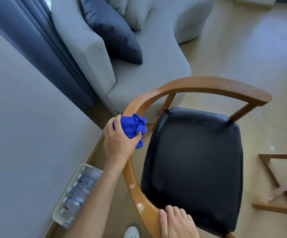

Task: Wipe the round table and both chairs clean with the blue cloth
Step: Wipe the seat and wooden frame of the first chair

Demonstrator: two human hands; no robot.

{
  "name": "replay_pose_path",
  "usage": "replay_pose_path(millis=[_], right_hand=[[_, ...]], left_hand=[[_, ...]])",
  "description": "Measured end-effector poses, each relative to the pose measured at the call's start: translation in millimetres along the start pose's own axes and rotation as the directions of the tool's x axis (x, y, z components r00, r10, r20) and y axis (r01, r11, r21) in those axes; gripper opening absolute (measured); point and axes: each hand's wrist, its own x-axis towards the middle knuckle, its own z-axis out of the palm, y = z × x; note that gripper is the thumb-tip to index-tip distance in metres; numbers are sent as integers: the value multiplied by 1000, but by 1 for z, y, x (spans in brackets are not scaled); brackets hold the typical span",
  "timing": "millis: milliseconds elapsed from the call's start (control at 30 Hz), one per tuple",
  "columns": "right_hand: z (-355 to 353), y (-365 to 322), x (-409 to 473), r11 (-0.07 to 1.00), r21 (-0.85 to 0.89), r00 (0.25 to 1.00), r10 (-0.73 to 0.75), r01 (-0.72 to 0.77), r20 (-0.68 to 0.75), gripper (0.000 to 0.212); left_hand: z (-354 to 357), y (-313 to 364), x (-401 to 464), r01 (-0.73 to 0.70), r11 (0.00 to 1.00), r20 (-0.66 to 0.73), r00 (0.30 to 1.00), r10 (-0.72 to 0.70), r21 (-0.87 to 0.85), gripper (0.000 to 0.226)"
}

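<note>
A wooden chair point(208, 84) with a curved back rail and a black padded seat point(194, 169) stands on the floor in front of me. My left hand point(118, 143) grips the crumpled blue cloth point(132, 127) and holds it against the left side of the rail. My right hand point(177, 222) rests on the near end of that rail at the bottom of the view, fingers lying over the seat's edge. White scuff marks point(139, 206) show on the rail between my hands. The round table's top is out of view.
A grey sofa point(148, 69) with a dark cushion point(111, 30) stands just behind the chair. A grey wall and dark curtain run along the left. A tray of water bottles point(77, 193) lies by the wall. Wooden legs of other furniture point(275, 179) stand at right.
</note>
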Motion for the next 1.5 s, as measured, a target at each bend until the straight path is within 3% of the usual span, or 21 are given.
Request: replay_pose_path(millis=[167, 300, 400, 533, 633, 767, 933, 1100, 1267, 1400, 1500], right_hand=[[0, 2, 2, 999, 34, 1000, -1, 1, -8, 38], [-4, 2, -2, 1000, 14, 1000, 12, -12, 11, 39], [-8, 4, -6, 999, 22, 994, 25, -27, 103, 38], [-10, 3, -6, 998, 14, 980, 56, -60, 189, 38], [-10, 2, -7, 996, 9, 973, 83, -86, 213, 40], [-6, 2, -9, 995, -2, 966, 97, -99, 240, 41], [-7, 0, -10, 994, -4, 962, 106, -109, 251, 44], [-14, -1, -6, 994, -19, 935, 111, -112, 338, 49], [-14, 0, -5, 992, -12, 932, 119, -122, 341, 46], [-13, 1, -6, 992, 8, 945, 114, -122, 307, 43], [-12, 3, -4, 994, 9, 932, 101, -111, 350, 44]], left_hand=[[8, 34, 82, -83, 970, 282, 959, 16, 227, 79], [-1, 26, 46, -99, 982, 146, 986, 75, 162, 81], [-4, 3, -24, -25, 995, 41, 999, 21, 96, 85], [0, -14, -88, 58, 998, 96, 994, -61, 35, 95], [-1, -13, -71, 68, 997, 101, 992, -70, 28, 94], [-7, -8, -20, -22, 998, 114, 993, 16, 53, 90], [-3, 26, 72, -62, 976, 353, 936, -16, 207, 91], [-17, 14, 2, 2, 991, 203, 979, -30, 136, 95], [-16, -8, -86, 140, 989, 226, 963, -148, 50, 101], [-10, -1, -28, 48, 996, 137, 989, -58, 72, 95], [-6, 20, 54, -66, 981, 269, 963, 15, 181, 89]])
